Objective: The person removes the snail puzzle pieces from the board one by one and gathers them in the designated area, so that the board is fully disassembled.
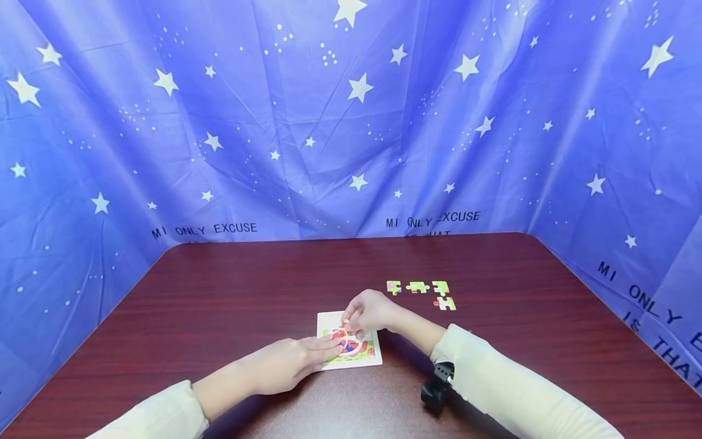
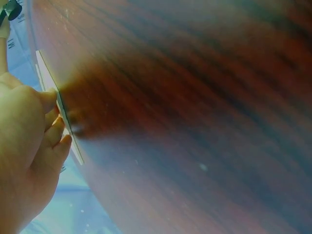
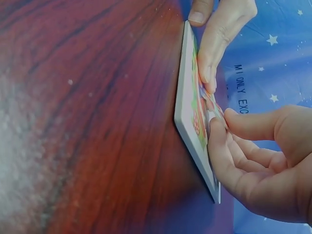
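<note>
A small square jigsaw board [image 1: 330, 317] with a white rim and a red, green and blue picture lies flat on the table. My left hand [image 1: 287, 364] reaches in from the left, its fairly straight fingers resting on the picture. In the left wrist view, the thumb of the left hand [image 2: 24, 131] lies at the board's near edge. My right hand [image 1: 372, 311] is over the board's upper right part. Between its thumb and index finger it pinches a puzzle piece [image 3: 218, 112], tilted against the board. The fingers hide much of that piece and part of the picture.
Several loose green puzzle pieces [image 1: 418, 287] lie on the dark red wooden table [image 1: 247, 280], beyond and right of the board. A blue star-patterned curtain [image 1: 307, 122] surrounds the back and sides. A black device [image 1: 437, 390] is attached at the right sleeve.
</note>
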`<state>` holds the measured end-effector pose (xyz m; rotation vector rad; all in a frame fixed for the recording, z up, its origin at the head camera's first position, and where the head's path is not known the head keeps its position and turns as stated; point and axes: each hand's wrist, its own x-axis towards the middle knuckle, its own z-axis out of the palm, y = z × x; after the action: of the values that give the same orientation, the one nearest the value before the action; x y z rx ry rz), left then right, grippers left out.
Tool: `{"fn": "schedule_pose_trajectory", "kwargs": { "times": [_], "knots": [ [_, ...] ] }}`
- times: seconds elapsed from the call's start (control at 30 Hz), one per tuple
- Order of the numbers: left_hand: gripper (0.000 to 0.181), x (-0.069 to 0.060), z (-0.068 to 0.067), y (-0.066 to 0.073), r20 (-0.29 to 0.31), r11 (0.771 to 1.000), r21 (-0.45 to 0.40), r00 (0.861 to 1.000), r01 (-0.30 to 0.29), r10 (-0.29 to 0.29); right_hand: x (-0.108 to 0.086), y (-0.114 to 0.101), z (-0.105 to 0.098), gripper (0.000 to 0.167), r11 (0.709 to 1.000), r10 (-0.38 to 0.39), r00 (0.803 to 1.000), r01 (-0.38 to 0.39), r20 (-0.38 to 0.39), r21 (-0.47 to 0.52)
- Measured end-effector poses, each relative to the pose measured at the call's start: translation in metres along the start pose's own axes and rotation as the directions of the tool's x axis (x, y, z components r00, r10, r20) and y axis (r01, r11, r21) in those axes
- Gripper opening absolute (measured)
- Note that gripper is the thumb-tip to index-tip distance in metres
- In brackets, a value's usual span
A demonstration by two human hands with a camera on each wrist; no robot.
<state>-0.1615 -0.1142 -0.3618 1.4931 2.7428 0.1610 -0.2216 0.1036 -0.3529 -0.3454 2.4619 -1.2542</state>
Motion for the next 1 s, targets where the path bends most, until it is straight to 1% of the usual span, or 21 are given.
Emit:
{"fn": "schedule_pose_trajectory", "kwargs": {
  "times": [0.1, 0.17, 0.37, 0.5, 0.57, 0.8, 1.0],
  "knots": [
    [0.044, 0.0, 0.001, 0.0, 0.005, 1.0, 0.0, 1.0, -0.002, 0.002, 0.0, 0.004, -0.003, 0.011, 0.999, 0.014, 1.0, -0.014, -0.014, 0.036],
    [0.044, 0.0, 0.001, -0.001, 0.005, 1.0, 0.003, 1.0, -0.005, 0.005, 0.001, 0.007, -0.006, 0.012, 0.998, 0.008, 1.0, -0.007, -0.015, 0.058],
    [0.043, -0.001, 0.0, 0.0, -0.008, 0.999, 0.027, 1.0, -0.028, 0.028, 0.0, 0.013, -0.015, 0.016, 0.991, 0.005, 1.0, -0.007, 0.015, 0.135],
    [0.043, -0.002, 0.0, -0.001, -0.015, 0.998, 0.049, 0.999, -0.046, 0.047, -0.002, 0.015, -0.02, 0.017, 0.984, 0.013, 1.0, -0.016, 0.017, 0.176],
    [0.043, -0.002, 0.0, -0.001, -0.018, 0.997, 0.059, 0.999, -0.05, 0.051, -0.004, 0.016, -0.023, 0.018, 0.983, 0.02, 1.0, -0.023, 0.016, 0.184],
    [0.043, -0.002, 0.002, -0.001, -0.019, 0.998, 0.056, 0.999, -0.039, 0.04, -0.007, 0.02, -0.029, 0.02, 0.978, 0.038, 0.999, -0.038, 0.002, 0.204],
    [0.042, -0.002, 0.002, -0.001, -0.024, 0.997, 0.069, 0.999, -0.045, 0.047, -0.009, 0.027, -0.033, 0.021, 0.973, 0.058, 0.998, -0.056, -0.003, 0.226]
  ]
}}
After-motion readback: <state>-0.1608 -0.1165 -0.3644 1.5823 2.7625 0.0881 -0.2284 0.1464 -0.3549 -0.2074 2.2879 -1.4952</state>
